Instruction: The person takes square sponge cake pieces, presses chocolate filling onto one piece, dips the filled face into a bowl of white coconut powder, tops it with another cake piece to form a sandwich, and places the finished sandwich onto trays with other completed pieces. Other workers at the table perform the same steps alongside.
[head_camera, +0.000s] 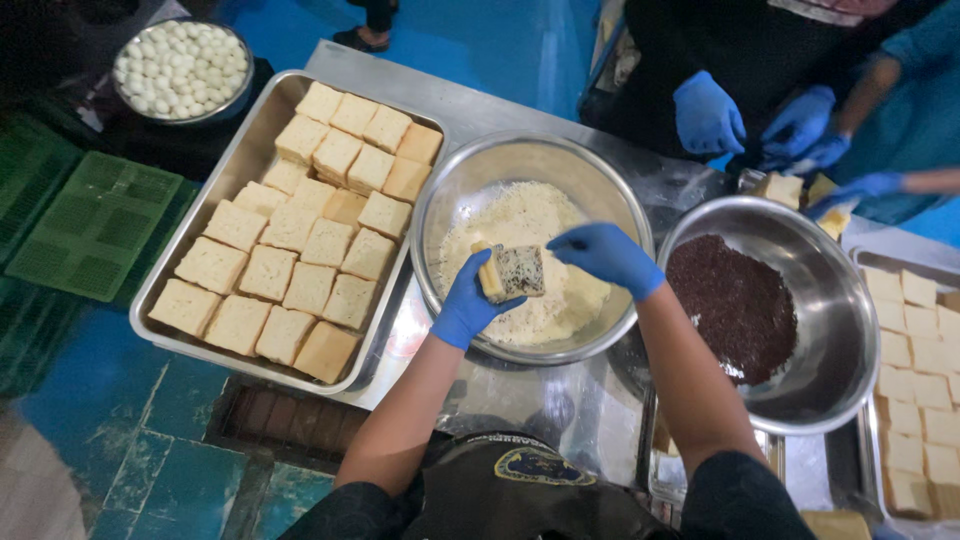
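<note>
The left hand (468, 303), in a blue glove, is closed around a square sandwich (512, 272) whose top face is speckled with dark crumbs. It holds the sandwich above a metal bowl (452, 190) filled with pale crumbs. The right hand (607, 256), also in a blue glove, is just to the right of the sandwich with its fingers bent down over the bowl; I cannot tell if it holds anything.

On the left stands a metal tray (232, 165) full of pale bread squares. On the right is a second bowl (835, 300) with dark brown crumbs. At the far left is a bowl of small white balls (182, 67). At the far right, gloved hands of other people (708, 115) are at work.
</note>
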